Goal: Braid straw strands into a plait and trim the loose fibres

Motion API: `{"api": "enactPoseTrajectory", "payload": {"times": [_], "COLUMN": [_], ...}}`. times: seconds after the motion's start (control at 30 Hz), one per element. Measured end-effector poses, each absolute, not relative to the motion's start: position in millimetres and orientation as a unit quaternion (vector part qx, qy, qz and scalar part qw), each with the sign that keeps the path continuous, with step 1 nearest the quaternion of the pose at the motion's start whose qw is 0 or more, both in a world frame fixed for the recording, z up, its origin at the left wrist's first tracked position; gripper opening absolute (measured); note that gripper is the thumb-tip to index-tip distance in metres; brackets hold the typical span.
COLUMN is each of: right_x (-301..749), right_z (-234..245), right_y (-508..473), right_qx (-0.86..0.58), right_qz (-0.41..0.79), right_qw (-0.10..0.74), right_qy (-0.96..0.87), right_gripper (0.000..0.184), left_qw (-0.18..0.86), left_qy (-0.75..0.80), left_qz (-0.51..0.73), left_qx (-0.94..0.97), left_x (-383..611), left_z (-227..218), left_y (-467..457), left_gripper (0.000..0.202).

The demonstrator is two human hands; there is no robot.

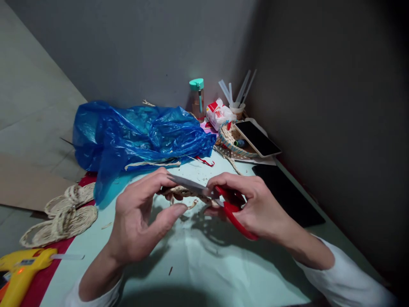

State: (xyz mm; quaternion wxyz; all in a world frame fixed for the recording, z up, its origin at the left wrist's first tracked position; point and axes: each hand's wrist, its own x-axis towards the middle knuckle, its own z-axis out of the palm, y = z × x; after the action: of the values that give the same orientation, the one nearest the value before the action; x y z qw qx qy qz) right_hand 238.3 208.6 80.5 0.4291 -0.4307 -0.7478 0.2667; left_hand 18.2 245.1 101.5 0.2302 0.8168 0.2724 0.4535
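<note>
I see the braided cord (183,192) between the 2 hands, its long axis running left to right, just beside the scissors (232,216) blade. The left hand (143,217) holds its left part in curled fingers; the right hand (252,204), near its other end, grips the red handles. I can't read the packet's (219,114) print.

White left sleeve (110,297) here, matching white right sleeve (347,273) opposite, both plain, loose-edged, ending short of wrists; left hand (137,219) bare, right hand (255,204) likewise.
</note>
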Motion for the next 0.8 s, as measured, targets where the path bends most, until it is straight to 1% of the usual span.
{"api": "enactPoseTrajectory", "payload": {"times": [0.1, 0.17, 0.23, 0.3, 0.37, 0.43, 0.53, 0.6, 0.67, 0.73, 0.8], "right_x": [240.9, 242.4, 244.7, 249.0, 254.9, 260.6, 263.9, 261.5, 257.0, 252.4, 249.1], "right_z": [81.3, 82.7, 85.6, 89.3, 92.4, 93.5, 91.6, 90.0, 89.3, 89.9, 91.0], "right_y": [209.0, 209.3, 209.8, 210.6, 211.8, 213.3, 214.8, 214.8, 214.1, 213.1, 212.1], "right_qx": [-0.448, -0.449, -0.447, -0.436, -0.427, -0.421, -0.427, -0.427, -0.411, -0.398, -0.4], "right_qz": [0.219, 0.237, 0.305, 0.402, 0.481, 0.523, 0.553, 0.579, 0.593, 0.58, 0.548], "right_qw": [0.448, 0.461, 0.485, 0.499, 0.492, 0.471, 0.428, 0.385, 0.36, 0.353, 0.345], "right_qy": [-0.742, -0.728, -0.687, -0.632, -0.587, -0.572, -0.574, -0.578, -0.592, -0.617, -0.649], "right_gripper": [0.017, 0.021, 0.028, 0.032, 0.03, 0.026, 0.026, 0.03, 0.032, 0.033, 0.036], "left_qw": [0.237, 0.236, 0.252, 0.265, 0.264, 0.246, 0.198, 0.142, 0.074, 0.015, -0.023], "left_qy": [0.292, 0.303, 0.296, 0.281, 0.269, 0.257, 0.252, 0.258, 0.265, 0.255, 0.237], "left_qz": [0.439, 0.448, 0.444, 0.435, 0.425, 0.429, 0.453, 0.476, 0.5, 0.509, 0.501], "left_qx": [0.816, 0.808, 0.808, 0.813, 0.823, 0.83, 0.832, 0.828, 0.821, 0.822, 0.832], "left_x": [13.4, 11.9, 11.3, 11.0, 10.7, 10.5, 11.2, 11.9, 11.8, 10.3, 7.6], "left_z": [103.3, 104.4, 106.2, 108.7, 111.2, 112.9, 113.9, 113.9, 113.9, 114.1, 114.3], "left_y": [247.9, 249.9, 251.3, 251.4, 250.4, 248.9, 246.7, 245.5, 244.4, 243.4, 242.1], "left_gripper": [0.014, 0.015, 0.015, 0.017, 0.02, 0.022, 0.023, 0.023, 0.022, 0.022, 0.026]}}
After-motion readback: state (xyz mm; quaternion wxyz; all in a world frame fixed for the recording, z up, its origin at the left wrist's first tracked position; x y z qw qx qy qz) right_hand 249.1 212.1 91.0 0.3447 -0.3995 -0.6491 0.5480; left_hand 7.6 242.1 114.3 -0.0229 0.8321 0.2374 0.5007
